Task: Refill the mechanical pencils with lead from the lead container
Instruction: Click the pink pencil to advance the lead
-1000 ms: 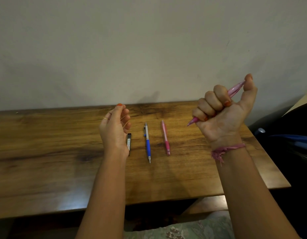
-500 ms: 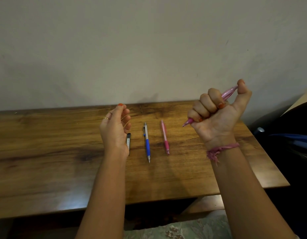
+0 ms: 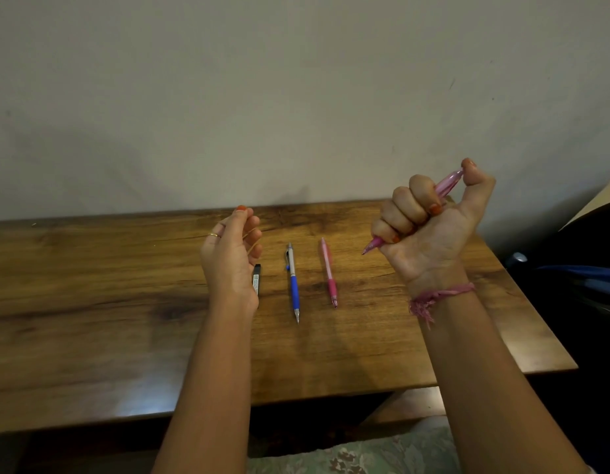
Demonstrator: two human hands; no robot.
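Glossy grained wooden table (image 3: pixel 91 302), translucent pink plastic pencil (image 3: pixel 445 184), matt wall (image 3: pixel 296 97)

Pretty dim, warm indoor light here. There's a soft glare patch on the table (image 3: pixel 136 407) near its front edge, and my arms throw faint shadows on the wall (image 3: pixel 296 97). The far right side is nearly black. Table edges bow from the wide lens, everything's slightly soft.
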